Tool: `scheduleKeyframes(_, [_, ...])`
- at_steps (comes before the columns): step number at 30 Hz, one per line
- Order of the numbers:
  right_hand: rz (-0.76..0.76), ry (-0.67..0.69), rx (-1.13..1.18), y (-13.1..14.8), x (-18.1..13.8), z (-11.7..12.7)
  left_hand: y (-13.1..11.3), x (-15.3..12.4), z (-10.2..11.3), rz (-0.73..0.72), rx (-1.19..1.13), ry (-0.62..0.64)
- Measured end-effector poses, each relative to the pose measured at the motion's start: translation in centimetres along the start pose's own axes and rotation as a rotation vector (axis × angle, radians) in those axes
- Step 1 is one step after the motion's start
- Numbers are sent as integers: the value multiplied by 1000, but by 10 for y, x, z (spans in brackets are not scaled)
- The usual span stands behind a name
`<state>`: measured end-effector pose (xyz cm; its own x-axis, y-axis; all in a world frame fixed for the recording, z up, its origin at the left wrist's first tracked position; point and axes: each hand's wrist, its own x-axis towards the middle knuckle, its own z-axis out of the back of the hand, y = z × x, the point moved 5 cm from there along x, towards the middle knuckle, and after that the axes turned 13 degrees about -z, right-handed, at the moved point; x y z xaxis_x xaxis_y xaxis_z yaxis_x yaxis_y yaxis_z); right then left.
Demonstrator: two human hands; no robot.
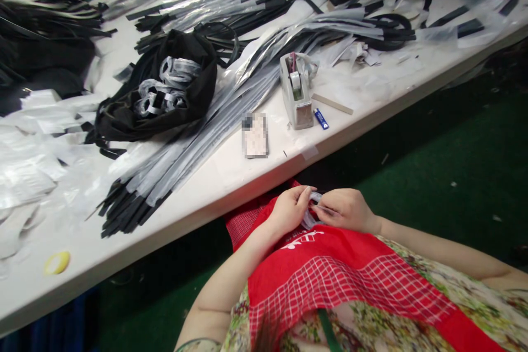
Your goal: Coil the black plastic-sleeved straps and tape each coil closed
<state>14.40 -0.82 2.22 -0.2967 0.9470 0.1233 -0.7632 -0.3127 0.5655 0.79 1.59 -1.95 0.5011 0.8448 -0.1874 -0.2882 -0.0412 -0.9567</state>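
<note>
Both my hands meet over my lap, above a red apron (330, 269). My left hand (289, 210) and my right hand (347, 210) are closed, pinching between them a small rolled strip wrapped in clear plastic (312, 212). On the white table (231, 176) in front lies a black bag (157, 88) holding several similar wrapped coils (167, 88). A long pile of black straps in plastic sleeves (198, 137) runs across the table beside it.
A grey tape dispenser (297, 91) stands near the table edge, with a blue lighter (321, 119), a wooden stick (332, 104) and a phone (254, 135) close by. A yellow tape ring (57, 262) lies at the left. Dark green floor (454, 170) lies right.
</note>
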Motion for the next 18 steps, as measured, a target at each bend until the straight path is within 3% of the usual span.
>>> scheduleKeyframes(5, [-125, -28, -17, -5, 4, -7, -7, 2, 0, -48, -33, 2])
scheduleKeyframes(12, [-494, 188, 491, -26, 12, -1, -14, -2, 4, -116, -40, 30])
scheduleKeyframes(18, [-592, 190, 594, -37, 15, -3, -27, -7, 6, -175, 159, 13])
